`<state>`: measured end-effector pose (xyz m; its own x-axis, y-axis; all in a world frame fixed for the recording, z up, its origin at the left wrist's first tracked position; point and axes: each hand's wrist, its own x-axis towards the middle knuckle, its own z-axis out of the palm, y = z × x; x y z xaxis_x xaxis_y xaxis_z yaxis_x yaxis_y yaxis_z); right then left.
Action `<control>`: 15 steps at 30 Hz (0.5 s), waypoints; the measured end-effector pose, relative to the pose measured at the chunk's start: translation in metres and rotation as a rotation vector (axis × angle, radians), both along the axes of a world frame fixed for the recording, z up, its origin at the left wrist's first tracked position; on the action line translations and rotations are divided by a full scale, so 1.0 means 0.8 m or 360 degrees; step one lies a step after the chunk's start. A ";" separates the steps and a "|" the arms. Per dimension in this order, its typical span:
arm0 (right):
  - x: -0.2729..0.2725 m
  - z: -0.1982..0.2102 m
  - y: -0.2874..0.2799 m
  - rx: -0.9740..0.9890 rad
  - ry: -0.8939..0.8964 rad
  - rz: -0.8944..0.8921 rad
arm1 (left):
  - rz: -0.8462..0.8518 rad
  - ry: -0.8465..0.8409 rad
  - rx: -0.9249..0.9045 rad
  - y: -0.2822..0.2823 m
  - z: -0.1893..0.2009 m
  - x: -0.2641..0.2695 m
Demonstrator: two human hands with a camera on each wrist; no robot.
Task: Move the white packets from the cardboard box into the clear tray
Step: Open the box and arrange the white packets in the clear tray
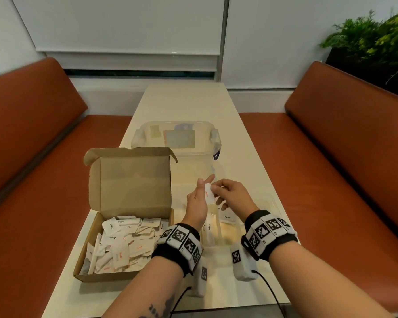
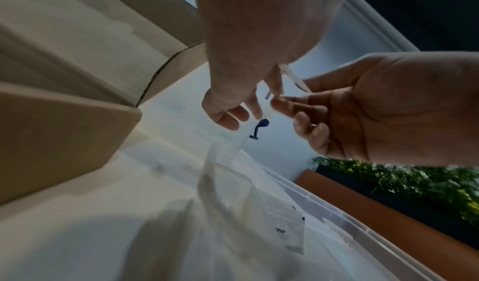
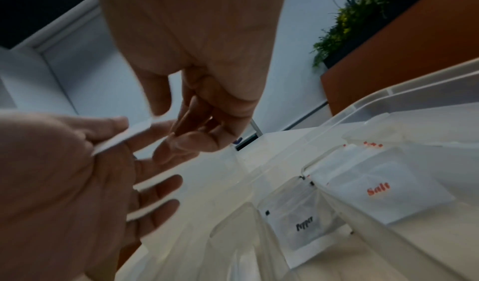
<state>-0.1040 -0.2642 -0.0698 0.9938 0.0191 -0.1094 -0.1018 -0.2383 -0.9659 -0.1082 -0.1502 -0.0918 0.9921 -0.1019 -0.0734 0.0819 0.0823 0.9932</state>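
The box point(image 1: 126, 244) sat on the left of the table point(image 1: 186, 99), its lid up, holding a heap of packets point(image 1: 124, 244) too jumbled to count. Right of it, the left hand point(image 1: 197, 203) pinched one packet point(image 1: 209, 193) between thumb and fingers above the tray point(image 1: 270, 200). The right hand point(image 1: 233, 196) reached for it, fingers loosely curled; whether they had closed on it I could not tell. A clean handover probably needed the right pinch firm before the left let go. The tray showed at least three packets: Sugar point(image 1: 209, 228), Pepper point(image 3: 305, 226), Salt point(image 3: 378, 189).
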 end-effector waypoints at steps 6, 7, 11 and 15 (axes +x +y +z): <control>0.002 -0.004 -0.018 -0.0077 -0.0060 -0.0091 | -0.0106 0.0089 0.0122 -0.003 -0.009 0.000; 0.003 -0.004 -0.022 -0.0113 -0.0071 -0.0122 | -0.0052 0.0090 0.0172 -0.004 -0.011 0.001; 0.007 0.001 -0.035 -0.0388 -0.0146 -0.0030 | 0.0169 -0.0023 0.0382 -0.001 -0.016 0.002; 0.008 0.005 -0.047 -0.0481 -0.0107 0.0063 | 0.0191 -0.0065 0.0450 -0.001 -0.017 0.000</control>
